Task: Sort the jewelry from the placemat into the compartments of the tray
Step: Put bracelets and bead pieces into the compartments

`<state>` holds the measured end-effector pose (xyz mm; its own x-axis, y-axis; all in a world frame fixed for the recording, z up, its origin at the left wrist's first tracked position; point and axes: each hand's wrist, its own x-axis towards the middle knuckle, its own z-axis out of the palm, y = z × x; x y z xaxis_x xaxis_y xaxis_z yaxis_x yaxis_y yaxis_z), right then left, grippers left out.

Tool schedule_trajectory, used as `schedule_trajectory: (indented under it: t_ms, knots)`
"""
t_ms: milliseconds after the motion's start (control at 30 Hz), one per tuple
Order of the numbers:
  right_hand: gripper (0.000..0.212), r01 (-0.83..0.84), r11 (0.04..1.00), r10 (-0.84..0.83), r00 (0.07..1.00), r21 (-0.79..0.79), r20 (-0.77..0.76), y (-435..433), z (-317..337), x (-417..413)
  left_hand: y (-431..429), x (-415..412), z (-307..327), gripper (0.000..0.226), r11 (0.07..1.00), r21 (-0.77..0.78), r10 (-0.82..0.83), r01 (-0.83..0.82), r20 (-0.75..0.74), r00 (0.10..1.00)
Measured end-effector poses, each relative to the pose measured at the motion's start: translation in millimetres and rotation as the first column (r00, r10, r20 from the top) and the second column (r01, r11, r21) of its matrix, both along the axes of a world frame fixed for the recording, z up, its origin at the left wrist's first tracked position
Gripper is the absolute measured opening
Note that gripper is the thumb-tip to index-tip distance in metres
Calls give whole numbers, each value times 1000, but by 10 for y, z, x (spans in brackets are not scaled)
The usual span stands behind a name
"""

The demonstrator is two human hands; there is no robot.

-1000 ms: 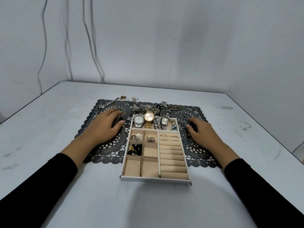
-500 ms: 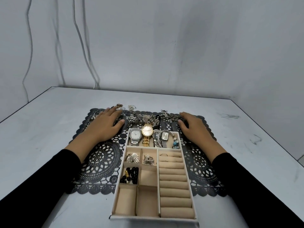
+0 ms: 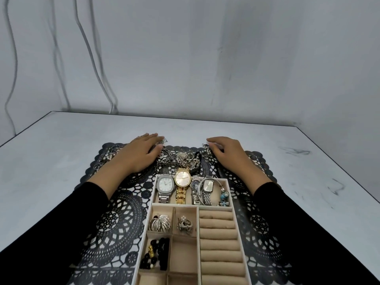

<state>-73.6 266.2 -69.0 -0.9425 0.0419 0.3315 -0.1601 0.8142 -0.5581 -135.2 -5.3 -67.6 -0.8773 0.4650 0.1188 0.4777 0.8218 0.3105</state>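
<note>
A beige tray (image 3: 197,223) lies on the black lace placemat (image 3: 117,214). Its far compartment holds several watches (image 3: 182,182) and a blue charm bracelet (image 3: 224,197). Smaller compartments hold a silver brooch (image 3: 160,223), a small cluster piece (image 3: 185,224) and black beads (image 3: 156,254). Loose jewelry (image 3: 185,159) lies in a pile on the mat beyond the tray, with rings (image 3: 107,157) at the far left. My left hand (image 3: 139,153) rests flat, fingers spread, at the pile's left side. My right hand (image 3: 226,151) rests at its right side, fingertips by a beaded chain (image 3: 207,150).
The white marbled table (image 3: 61,140) stretches out on both sides of the mat; its right edge runs diagonally at the far right. A grey wall with hanging cables (image 3: 86,48) stands behind. Ring rolls (image 3: 220,239) fill the tray's right column.
Both hands have slid forward along the mat to the jewelry pile at its far edge. The view has moved closer, so the tray now reaches the bottom of the frame.
</note>
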Motion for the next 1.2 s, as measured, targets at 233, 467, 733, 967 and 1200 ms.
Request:
schedule_trajectory:
  t_ms: [233,467,733,967,1200]
  knots:
    - [29,-82,994,78,995,76,60,-28,3,-191,38,-131,5,40,996,93,-3,8,-52,999]
    - [23,-121,978,104,989,171,103,-15,82,-275,24,-206,17,25,972,236,27,1,-114,993]
    - [10,-103,977,80,989,189,124,-9,134,-273,14,-227,5,17,940,340,37,4,-115,993]
    - [19,-107,981,85,987,163,137,-7,130,-264,9,-210,18,15,937,348,36,3,-108,993]
    - [10,-93,978,68,988,185,139,3,126,-281,-11,-236,24,17,949,278,-115,149,-134,984]
